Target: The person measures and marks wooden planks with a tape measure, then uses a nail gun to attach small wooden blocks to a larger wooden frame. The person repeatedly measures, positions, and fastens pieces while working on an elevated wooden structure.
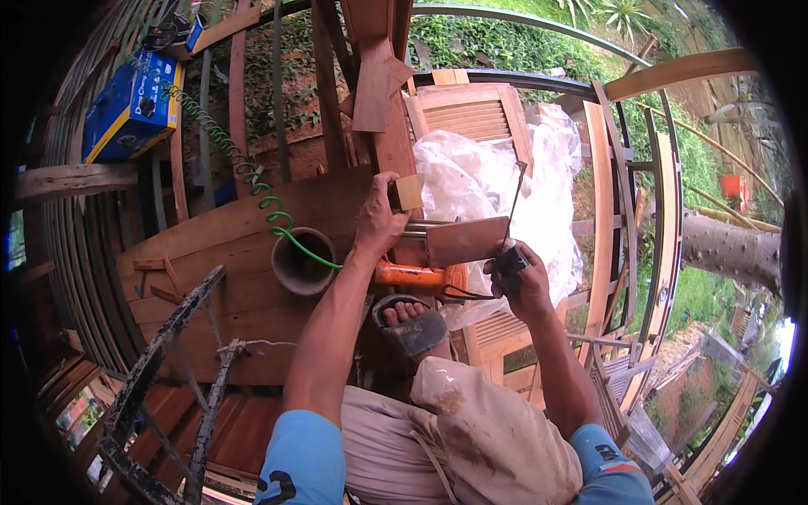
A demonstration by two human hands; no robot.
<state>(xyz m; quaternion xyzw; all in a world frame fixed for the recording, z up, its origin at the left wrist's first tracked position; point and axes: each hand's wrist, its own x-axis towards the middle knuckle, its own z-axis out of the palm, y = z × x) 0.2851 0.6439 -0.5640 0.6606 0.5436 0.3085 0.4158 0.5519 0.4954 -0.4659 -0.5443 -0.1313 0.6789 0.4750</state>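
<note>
My left hand [380,217] is closed on a small pale wooden block [410,193], against an upright reddish timber [394,150]. My right hand [523,284] is wrapped round a black grip [508,263]. A thin dark rod [515,204] with a bent end rises beside that hand; how it joins the grip is unclear. Between my hands lies a flat brown piece of wood [468,241], with metal bars [418,225] at its left. Below it rests an orange tool [412,274], which a green coiled hose [271,204] reaches beneath my left forearm.
My sandalled foot [410,326] is close to the orange tool. A round pot [303,263] stands on a wooden surface [194,244]. Clear plastic sheeting [471,168] covers slatted wooden panels [467,109]. A blue box [135,105] is far left; a black-splotched metal frame [160,353] stands near left.
</note>
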